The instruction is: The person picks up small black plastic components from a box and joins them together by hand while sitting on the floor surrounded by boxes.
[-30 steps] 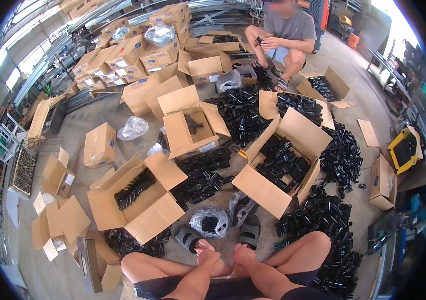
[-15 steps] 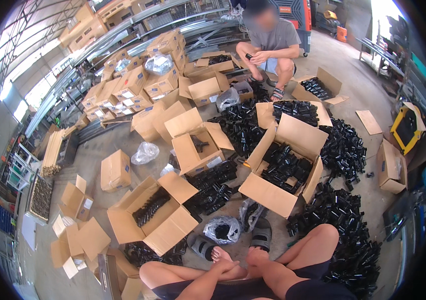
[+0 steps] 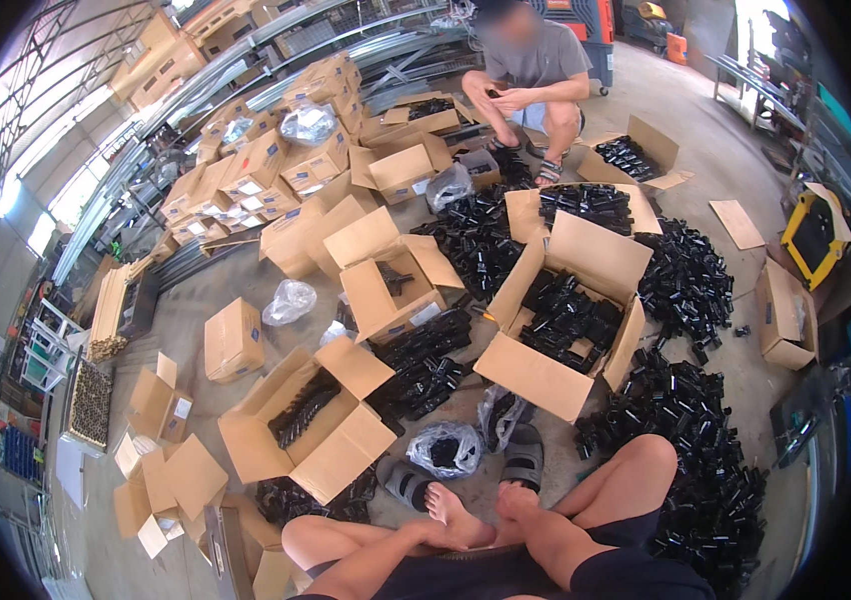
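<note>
Looks like a breather to me: nobody's picking parts on this side of the big open carton (image 3: 534, 376). The left hand (image 3: 441, 538) is down near the bare left foot (image 3: 458, 514), the right hand (image 3: 517, 500) at the other foot by the grey sandal (image 3: 523, 460), both on the near side of that carton. Hands are apart from each other; can't tell how tightly the fingers close, and I see no part in either. The black parts (image 3: 571, 318) sit inside the carton, with a loose heap (image 3: 691, 440) to its near right and a clear plastic bag (image 3: 444, 448) to its near left. Reaching any would call for letting go and leaning forward, I'd say.

Versus half a second ago, the left hand is lower, baring more foot. Beyond the carton, the co-worker's hands (image 3: 512, 99) are closer in.
</note>
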{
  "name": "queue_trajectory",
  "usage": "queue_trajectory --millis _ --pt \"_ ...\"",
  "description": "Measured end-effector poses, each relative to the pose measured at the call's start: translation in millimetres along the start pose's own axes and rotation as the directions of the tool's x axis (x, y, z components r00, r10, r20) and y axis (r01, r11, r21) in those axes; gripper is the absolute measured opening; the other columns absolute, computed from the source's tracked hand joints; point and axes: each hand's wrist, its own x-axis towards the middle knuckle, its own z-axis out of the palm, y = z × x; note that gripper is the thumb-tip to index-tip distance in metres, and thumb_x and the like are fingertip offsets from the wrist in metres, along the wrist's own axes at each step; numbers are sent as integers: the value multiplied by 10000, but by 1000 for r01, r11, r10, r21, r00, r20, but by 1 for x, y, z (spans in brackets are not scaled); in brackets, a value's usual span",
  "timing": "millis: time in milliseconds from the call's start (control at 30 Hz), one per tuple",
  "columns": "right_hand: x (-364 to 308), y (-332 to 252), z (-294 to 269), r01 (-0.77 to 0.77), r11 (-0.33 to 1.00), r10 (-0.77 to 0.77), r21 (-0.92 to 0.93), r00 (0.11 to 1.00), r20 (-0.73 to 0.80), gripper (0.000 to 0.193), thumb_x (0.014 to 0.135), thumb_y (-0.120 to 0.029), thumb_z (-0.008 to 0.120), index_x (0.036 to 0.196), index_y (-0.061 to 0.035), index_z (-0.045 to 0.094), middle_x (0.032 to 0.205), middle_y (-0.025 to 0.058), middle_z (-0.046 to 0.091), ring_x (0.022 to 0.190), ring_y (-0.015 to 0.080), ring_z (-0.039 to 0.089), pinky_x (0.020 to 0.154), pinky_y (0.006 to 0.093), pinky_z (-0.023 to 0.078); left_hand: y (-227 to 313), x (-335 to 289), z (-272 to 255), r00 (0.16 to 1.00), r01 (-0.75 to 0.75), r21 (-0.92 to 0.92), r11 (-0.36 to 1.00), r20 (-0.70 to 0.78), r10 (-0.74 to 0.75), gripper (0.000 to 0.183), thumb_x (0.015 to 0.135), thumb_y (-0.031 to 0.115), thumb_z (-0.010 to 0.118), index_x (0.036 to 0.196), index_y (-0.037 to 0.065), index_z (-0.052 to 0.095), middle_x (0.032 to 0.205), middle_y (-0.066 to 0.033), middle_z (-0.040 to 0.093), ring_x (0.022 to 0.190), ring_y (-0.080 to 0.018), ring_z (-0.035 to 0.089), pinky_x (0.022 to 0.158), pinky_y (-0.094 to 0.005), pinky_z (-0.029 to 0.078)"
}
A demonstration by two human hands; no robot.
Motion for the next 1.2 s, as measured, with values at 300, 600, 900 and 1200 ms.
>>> queue_trajectory --millis 300,600,900,1200 --pt "34 23 23 -88 996 88 -2 996 -15 598 953 -266 469 1454 56 424 1450 298 504 1276 369 597 1010 456 513 42 51 17 951 116 4 993 -287 -110 1034 819 415 752 1509 -31 125 1591 -238 207 1465 -372 275 1181 -443 304" --pt "20 -8 14 21 1000 -21 -19 1000 -15 591 971 -272 416 1396 138 408 1355 340 558 1193 391 643 979 486 525 -11 108 38 758 317 -226 921 -524 -389 1061 831 409 756 1544 -38 110 1626 -236 200 1497 -364 262 1200 -433 293" --pt "22 3 19 21 987 -23 -161 1000 -9 780 960 -382 483 1429 214 302 1389 310 555 1252 375 610 1033 425 496 50 54 25 778 415 -193 889 -432 -456 669 913 460 620 1383 -13 563 1425 -190 569 1333 -304 545 1106 -389 434" --pt "45 30 51 5 992 -16 -124 996 -90 627 948 -230 450 1386 214 387 1343 370 556 1181 433 641 991 480 514 54 64 27 811 382 -143 913 -422 -405 699 944 519 542 1413 2 542 1500 -210 491 1386 -338 490 1145 -419 393"
